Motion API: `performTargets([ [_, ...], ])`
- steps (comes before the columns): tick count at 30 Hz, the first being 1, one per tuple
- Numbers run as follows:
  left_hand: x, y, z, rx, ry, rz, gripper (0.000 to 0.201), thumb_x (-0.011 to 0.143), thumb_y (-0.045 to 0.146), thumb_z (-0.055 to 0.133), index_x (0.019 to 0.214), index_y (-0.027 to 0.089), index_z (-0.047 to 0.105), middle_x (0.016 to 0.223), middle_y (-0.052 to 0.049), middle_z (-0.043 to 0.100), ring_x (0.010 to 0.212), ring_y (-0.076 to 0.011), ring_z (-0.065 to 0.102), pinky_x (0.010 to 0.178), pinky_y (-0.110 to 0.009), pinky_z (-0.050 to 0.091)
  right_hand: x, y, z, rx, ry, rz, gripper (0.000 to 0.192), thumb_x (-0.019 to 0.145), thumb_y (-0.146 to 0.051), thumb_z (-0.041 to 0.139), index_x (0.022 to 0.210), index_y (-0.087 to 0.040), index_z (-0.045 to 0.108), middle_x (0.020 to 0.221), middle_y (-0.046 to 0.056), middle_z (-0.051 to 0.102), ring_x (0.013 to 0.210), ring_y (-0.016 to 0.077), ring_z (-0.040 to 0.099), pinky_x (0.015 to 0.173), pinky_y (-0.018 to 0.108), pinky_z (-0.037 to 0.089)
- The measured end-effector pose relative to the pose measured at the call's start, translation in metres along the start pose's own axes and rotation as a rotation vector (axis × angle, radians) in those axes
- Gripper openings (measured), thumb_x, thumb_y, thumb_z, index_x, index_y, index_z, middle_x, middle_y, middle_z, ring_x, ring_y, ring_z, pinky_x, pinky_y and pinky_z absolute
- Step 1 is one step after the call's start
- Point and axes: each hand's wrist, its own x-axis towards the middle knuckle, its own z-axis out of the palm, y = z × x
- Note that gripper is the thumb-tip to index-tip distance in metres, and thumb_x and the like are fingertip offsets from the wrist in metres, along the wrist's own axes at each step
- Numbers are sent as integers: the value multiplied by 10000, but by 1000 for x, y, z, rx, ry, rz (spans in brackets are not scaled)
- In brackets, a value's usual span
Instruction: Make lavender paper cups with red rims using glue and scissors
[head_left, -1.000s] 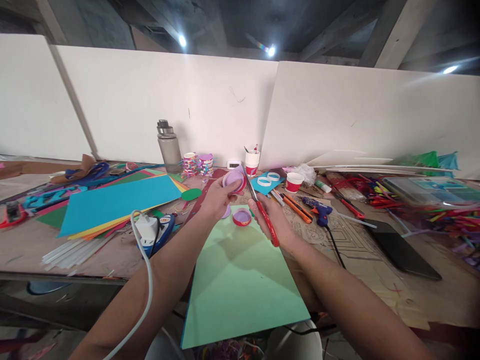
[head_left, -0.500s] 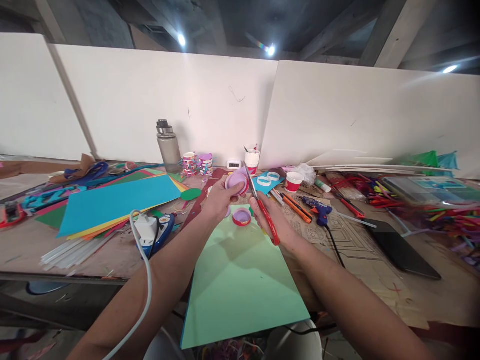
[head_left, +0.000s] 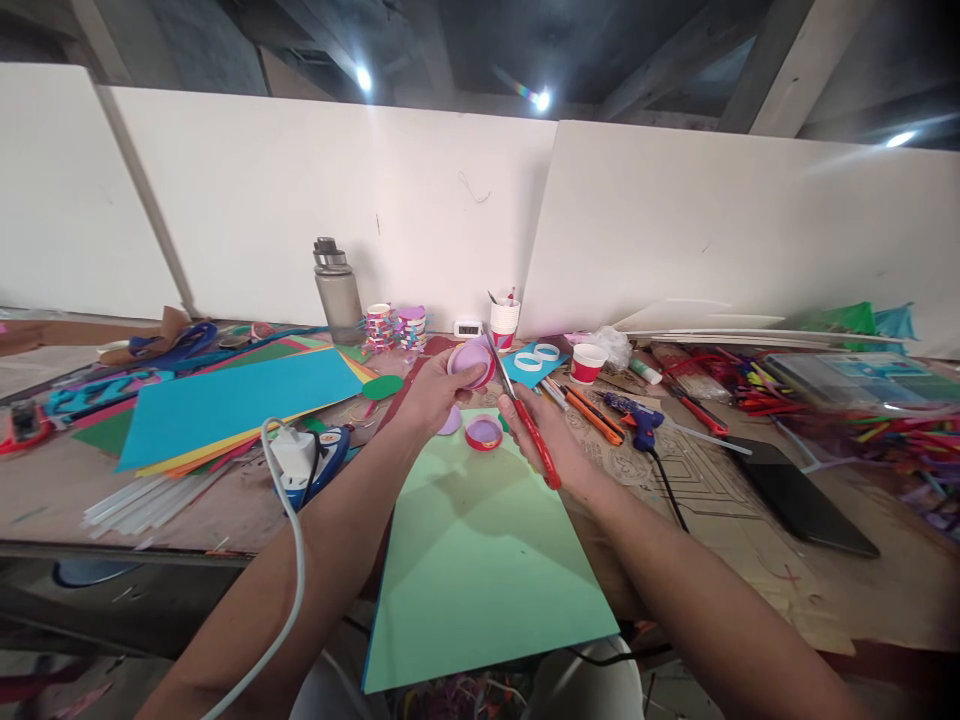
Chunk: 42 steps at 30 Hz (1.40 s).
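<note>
My left hand is closed on a short round paper cup piece with a purple face and a reddish rim, its thumb pressed across the front. In my right hand is a pair of scissors with red handles, its blades pointing up and away beside the cup piece's right edge. Whether the blades touch the piece I cannot tell. Below the hands, a second red-rimmed cup piece with a purple inside lies on light green paper. A purple disc lies to its left.
At left are coloured sheets, clear sticks and a power strip whose white cable passes over my left forearm. A bottle stands behind. To the right are a paper cup, box cutters, a glue gun and a phone.
My left hand and the cup piece have shifted slightly left, away from the scissors. More of the purple disc on the green paper now shows. My right hand has hardly moved.
</note>
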Motion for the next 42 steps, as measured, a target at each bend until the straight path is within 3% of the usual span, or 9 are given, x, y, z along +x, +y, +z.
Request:
performTargets([
  [3, 0, 3, -1, -3, -7, -27, 586, 487, 357, 989, 952, 135, 711, 737, -9, 660, 603, -108, 589, 508, -219, 370, 0, -2, 0, -9, 5, -6, 376, 1004, -573, 431, 827, -247, 491, 669, -38, 486, 594, 146, 441, 576, 286, 368],
  [12, -4, -2, 8, -154, 126, -66, 562, 460, 338, 992, 884, 153, 673, 797, -5, 698, 653, -133, 667, 600, -246, 471, 0, 1, 2, 14, -2, 55, 356, 985, -577, 454, 847, -252, 494, 656, -48, 484, 567, 143, 437, 574, 294, 378],
  [20, -3, 3, 2, 8, -27, -51, 496, 509, 348, 978, 849, 132, 688, 710, -20, 673, 604, -121, 613, 544, -228, 392, 2, -2, -2, -13, 8, -23, 295, 982, -528, 435, 863, -264, 492, 724, -21, 543, 658, 169, 506, 629, 302, 419],
  [28, -4, 10, -1, 35, -65, -67, 456, 516, 290, 976, 845, 113, 715, 730, -48, 693, 610, -117, 593, 532, -217, 395, 1, -2, -3, -33, -15, 0, 325, 993, -557, 434, 869, -264, 499, 680, -31, 508, 644, 174, 484, 607, 300, 387],
  [35, -1, 9, -4, 58, -11, -72, 496, 471, 310, 984, 841, 116, 717, 741, -47, 703, 600, -122, 606, 514, -222, 382, 2, -1, -2, -44, -5, -20, 357, 984, -567, 441, 807, -258, 459, 692, -32, 490, 646, 161, 457, 618, 296, 387],
  [42, -4, -6, 12, -192, 214, -50, 582, 451, 330, 992, 931, 178, 700, 855, -11, 729, 714, -137, 672, 609, -244, 473, 3, -2, -1, -23, 9, 19, 319, 984, -531, 461, 843, -249, 512, 670, -39, 514, 618, 151, 472, 605, 283, 411],
])
